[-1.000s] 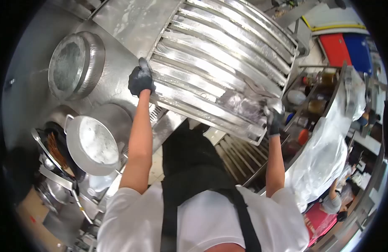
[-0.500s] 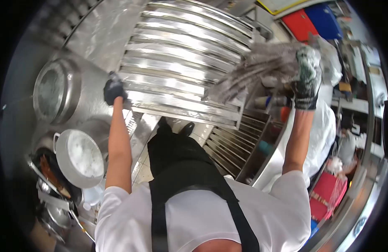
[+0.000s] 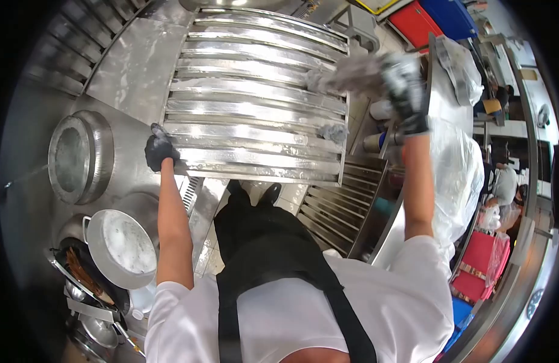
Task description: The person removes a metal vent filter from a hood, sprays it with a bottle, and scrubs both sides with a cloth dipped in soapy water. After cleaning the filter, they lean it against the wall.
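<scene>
My left hand (image 3: 161,149), in a black glove, grips the near left corner of a slatted metal panel (image 3: 255,109). Wet streaks and suds show on the panel's slats. My right hand (image 3: 405,94), gloved and blurred by motion, is closed on a grey cloth (image 3: 358,75) just beyond the panel's right side. Part of the cloth trails over the panel's right edge. A small grey clump (image 3: 333,132), possibly cloth or suds, shows near that edge too.
On the left are a round metal vessel (image 3: 80,157), a pot of suds (image 3: 125,248) and a pan (image 3: 86,272). A second slatted panel (image 3: 337,209) stands below right. Plastic-covered surfaces (image 3: 449,175) line the right. People are partly visible at the far right.
My right hand and the cloth have moved left. The panel has shifted slightly left, with my left hand still on it and a little lower in view.
</scene>
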A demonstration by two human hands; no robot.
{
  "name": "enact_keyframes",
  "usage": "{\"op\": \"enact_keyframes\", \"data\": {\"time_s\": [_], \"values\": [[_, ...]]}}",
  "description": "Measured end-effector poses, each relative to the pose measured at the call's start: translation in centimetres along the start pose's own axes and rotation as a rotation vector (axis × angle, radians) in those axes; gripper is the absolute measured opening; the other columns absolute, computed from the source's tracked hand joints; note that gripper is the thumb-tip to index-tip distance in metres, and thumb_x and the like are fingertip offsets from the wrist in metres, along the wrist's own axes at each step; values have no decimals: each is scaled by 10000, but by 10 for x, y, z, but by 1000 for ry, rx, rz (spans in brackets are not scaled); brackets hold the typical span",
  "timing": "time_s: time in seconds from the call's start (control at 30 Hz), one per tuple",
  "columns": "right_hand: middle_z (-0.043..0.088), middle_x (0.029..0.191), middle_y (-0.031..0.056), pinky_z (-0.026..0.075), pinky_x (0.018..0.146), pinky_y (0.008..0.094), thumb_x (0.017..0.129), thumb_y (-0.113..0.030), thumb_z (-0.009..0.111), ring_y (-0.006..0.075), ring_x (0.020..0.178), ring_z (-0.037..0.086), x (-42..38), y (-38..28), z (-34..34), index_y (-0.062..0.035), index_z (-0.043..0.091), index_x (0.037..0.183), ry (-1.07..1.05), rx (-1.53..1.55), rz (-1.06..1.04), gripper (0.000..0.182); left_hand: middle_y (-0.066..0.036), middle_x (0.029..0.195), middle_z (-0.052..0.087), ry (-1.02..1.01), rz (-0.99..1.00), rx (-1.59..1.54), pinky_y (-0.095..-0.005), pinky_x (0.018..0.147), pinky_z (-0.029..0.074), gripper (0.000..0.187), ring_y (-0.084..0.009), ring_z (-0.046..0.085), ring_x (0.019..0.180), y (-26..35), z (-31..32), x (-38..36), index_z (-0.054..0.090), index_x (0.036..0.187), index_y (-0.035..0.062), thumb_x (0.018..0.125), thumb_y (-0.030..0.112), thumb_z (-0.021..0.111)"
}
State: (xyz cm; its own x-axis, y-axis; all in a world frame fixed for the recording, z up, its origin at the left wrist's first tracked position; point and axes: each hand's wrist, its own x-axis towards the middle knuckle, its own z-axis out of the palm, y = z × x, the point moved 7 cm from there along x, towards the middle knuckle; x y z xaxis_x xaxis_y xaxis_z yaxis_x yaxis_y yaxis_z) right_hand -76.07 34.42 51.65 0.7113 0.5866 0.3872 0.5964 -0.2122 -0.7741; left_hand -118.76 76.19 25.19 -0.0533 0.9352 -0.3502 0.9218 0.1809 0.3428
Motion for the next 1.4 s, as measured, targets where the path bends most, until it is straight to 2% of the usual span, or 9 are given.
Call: {"op": "enact_keyframes", "data": {"time_s": [0.1,0.23,0.3,0.37,0.43,0.5,0.73,0.83,1.4], "values": [[613,968,49,495,796,328,912,-175,501,171,870,585,-55,128,74,-42,605,1113,-107,198,469,262,-152,983,693,48,22,18,-480,820,498,712,-369,648,944,2,1,3,711,954,103,925,634,239],[657,1055,166,495,827,366,834,-266,647,277,913,631,-128,137,123,-21,608,1173,-184,-1016,-395,420,-152,942,699,86,42,6,-490,821,493,689,-382,647,931,4,3,8,719,923,102,926,623,268],[656,1085,174,491,863,417,826,-430,647,328,985,637,-160,158,101,-60,621,1150,-125,-286,561,492,-150,929,701,106,39,-1,-493,815,492,688,-384,649,916,5,2,5,721,923,103,925,622,269],[634,1143,184,484,874,434,791,-444,692,365,1007,626,-187,175,115,-52,540,1251,-36,110,520,624,-149,929,701,58,39,-22,-496,813,490,685,-382,650,914,7,6,8,722,927,108,923,621,268],[624,1128,230,484,874,431,762,-392,711,384,1013,616,-202,172,136,-3,491,1279,-222,-795,200,683,-147,926,702,93,38,10,-491,817,489,684,-382,649,914,8,5,5,722,919,109,922,618,265],[627,1077,248,471,868,434,708,-381,734,399,1008,595,-197,179,147,29,580,1117,-53,-564,737,599,-143,919,703,91,50,20,-492,824,485,683,-383,648,915,10,5,4,723,913,105,929,602,254],[653,956,195,487,811,446,715,-234,686,332,871,640,-164,216,137,-9,617,956,-45,-245,523,337,-158,932,700,24,66,13,-479,855,471,695,-386,640,947,12,8,2,722,922,96,947,574,218],[666,902,111,490,743,412,767,-167,654,284,800,614,-139,195,102,-69,684,861,-252,-476,-216,139,-173,934,696,31,72,17,-484,860,467,697,-387,637,954,8,10,10,717,927,89,944,578,221],[574,1228,235,404,1006,423,703,-423,758,362,1181,527,-47,229,211,-54,485,1339,-503,-671,-21,785,-276,1048,645,-96,27,116,-466,883,486,829,-411,624,1016,32,17,45,543,1137,-45,839,716,408]]}}
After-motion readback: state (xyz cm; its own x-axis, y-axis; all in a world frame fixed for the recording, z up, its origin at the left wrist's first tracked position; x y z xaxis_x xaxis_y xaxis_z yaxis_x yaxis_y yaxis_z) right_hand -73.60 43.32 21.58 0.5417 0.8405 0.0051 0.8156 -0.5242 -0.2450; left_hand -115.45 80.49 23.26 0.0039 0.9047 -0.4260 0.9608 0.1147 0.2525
